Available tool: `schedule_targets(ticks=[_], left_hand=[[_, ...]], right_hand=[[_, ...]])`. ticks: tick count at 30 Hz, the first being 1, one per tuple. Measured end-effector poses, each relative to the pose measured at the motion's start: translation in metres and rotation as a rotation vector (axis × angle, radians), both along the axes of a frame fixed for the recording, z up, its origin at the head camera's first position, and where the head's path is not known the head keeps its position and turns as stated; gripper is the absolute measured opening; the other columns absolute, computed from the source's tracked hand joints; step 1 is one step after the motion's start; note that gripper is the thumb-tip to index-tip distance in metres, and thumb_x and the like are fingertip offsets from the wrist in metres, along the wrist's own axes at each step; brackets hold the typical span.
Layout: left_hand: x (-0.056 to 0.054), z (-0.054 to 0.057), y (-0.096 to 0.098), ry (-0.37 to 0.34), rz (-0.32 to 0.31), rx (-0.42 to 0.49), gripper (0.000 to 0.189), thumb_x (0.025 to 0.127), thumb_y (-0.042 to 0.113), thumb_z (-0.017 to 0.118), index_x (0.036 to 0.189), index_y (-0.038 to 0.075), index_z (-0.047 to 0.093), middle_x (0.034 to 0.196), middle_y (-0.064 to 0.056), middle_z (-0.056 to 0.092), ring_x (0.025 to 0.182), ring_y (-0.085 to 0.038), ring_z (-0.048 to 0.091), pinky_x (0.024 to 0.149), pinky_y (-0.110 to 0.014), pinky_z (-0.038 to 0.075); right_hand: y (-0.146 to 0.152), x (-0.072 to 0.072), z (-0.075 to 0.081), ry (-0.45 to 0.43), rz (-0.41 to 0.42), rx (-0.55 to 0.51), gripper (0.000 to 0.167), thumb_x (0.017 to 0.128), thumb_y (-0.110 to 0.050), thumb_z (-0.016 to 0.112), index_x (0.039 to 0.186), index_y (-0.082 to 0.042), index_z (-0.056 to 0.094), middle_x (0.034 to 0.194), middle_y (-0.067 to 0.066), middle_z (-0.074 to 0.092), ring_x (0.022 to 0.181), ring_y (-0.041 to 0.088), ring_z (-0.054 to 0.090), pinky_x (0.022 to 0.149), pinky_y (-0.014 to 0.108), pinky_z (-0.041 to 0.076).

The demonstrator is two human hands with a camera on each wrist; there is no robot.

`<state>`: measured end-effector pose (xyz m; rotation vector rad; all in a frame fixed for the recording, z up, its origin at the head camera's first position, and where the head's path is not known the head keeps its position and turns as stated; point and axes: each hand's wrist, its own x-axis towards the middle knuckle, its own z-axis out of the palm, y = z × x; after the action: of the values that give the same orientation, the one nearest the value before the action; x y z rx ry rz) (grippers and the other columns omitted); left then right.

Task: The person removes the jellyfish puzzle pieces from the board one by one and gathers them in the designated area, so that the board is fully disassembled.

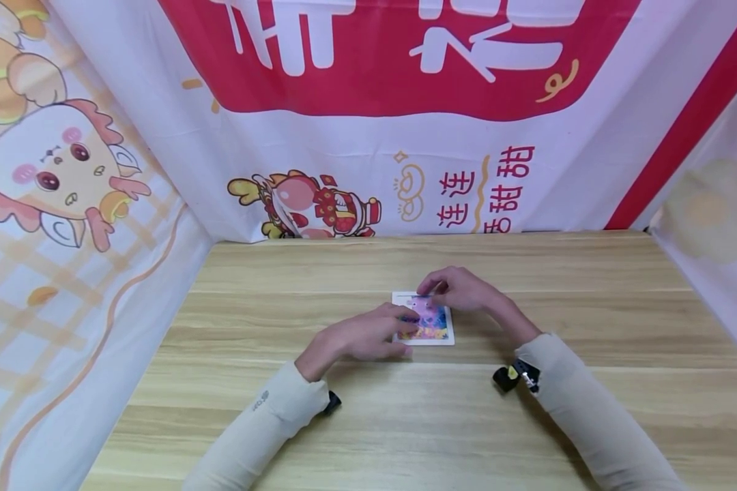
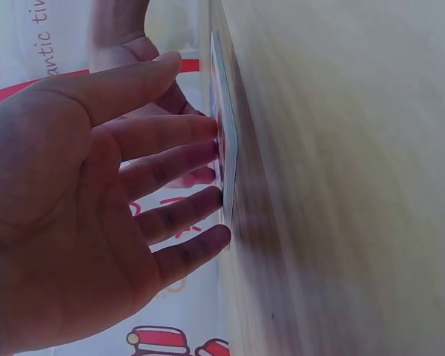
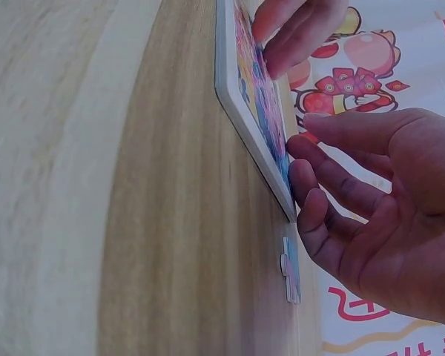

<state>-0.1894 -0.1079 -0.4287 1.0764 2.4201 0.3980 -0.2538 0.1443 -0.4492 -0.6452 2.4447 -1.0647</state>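
A small jigsaw puzzle (image 1: 426,320) in a white-edged tray lies flat on the wooden table, its picture pink, blue and yellow. My left hand (image 1: 371,333) reaches over its left side. In the left wrist view the left fingers (image 2: 170,174) are fairly straight, spread, with tips at the puzzle. At the far right corner is my right hand (image 1: 463,290), its fingers loosely bent and tips at the tray's edge in the right wrist view; nothing shows between thumb and fingers. Beside the tray in that view lies a loose puzzle piece (image 3: 291,271).
The light wood table (image 1: 405,423) spreads around the puzzle. A printed cloth (image 1: 344,150) hangs along the table's far edge, with more cloth at both sides. A small black device (image 1: 516,376) is strapped at the right wrist.
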Motion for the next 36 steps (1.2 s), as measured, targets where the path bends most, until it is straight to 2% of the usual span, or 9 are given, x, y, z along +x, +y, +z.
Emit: schedule_targets(ticks=[8,18,27,32,36], left_hand=[[-0.001,-0.002,0.001,-0.006,-0.011,-0.010,0.058,0.109,0.039,0.063,0.160,0.014,0.052,0.176,-0.003,0.034,0.163,-0.027,0.029,0.134,-0.045,0.030],[-0.001,-0.003,0.000,-0.001,-0.015,-0.004,0.057,0.109,0.038,0.063,0.159,0.014,0.052,0.176,-0.004,0.034,0.163,-0.027,0.030,0.134,-0.045,0.030],[-0.001,-0.002,0.000,-0.017,-0.006,-0.006,0.055,0.109,0.037,0.063,0.159,0.014,0.053,0.176,-0.004,0.035,0.163,-0.026,0.030,0.134,-0.045,0.030],[-0.001,-0.001,0.000,-0.017,-0.004,-0.006,0.055,0.109,0.037,0.063,0.158,0.014,0.054,0.175,-0.005,0.035,0.163,-0.026,0.030,0.134,-0.046,0.030],[-0.001,-0.001,0.000,-0.017,-0.005,-0.003,0.055,0.109,0.037,0.063,0.158,0.013,0.054,0.176,-0.004,0.035,0.163,-0.026,0.030,0.134,-0.046,0.030]], right_hand=[[-0.004,0.001,0.000,0.014,0.001,0.051,0.022,0.101,-0.010,0.073,0.121,-0.015,0.080,0.117,0.002,0.079,0.109,0.021,0.070,0.102,0.045,0.057],[-0.011,0.001,0.000,0.104,0.035,0.079,0.030,0.094,-0.002,0.078,0.123,-0.010,0.079,0.115,0.005,0.079,0.099,0.018,0.070,0.091,0.038,0.060],[-0.014,-0.002,-0.004,0.088,0.059,0.081,0.036,0.091,0.003,0.076,0.126,-0.005,0.077,0.117,0.010,0.078,0.098,0.019,0.068,0.090,0.036,0.058],[-0.014,-0.002,-0.004,0.064,0.035,0.073,0.038,0.090,0.003,0.076,0.126,-0.005,0.076,0.117,0.010,0.077,0.101,0.022,0.067,0.093,0.038,0.057],[-0.015,-0.001,-0.003,0.032,0.005,0.073,0.038,0.090,0.002,0.076,0.127,-0.007,0.075,0.116,0.009,0.075,0.100,0.022,0.065,0.090,0.036,0.055]])
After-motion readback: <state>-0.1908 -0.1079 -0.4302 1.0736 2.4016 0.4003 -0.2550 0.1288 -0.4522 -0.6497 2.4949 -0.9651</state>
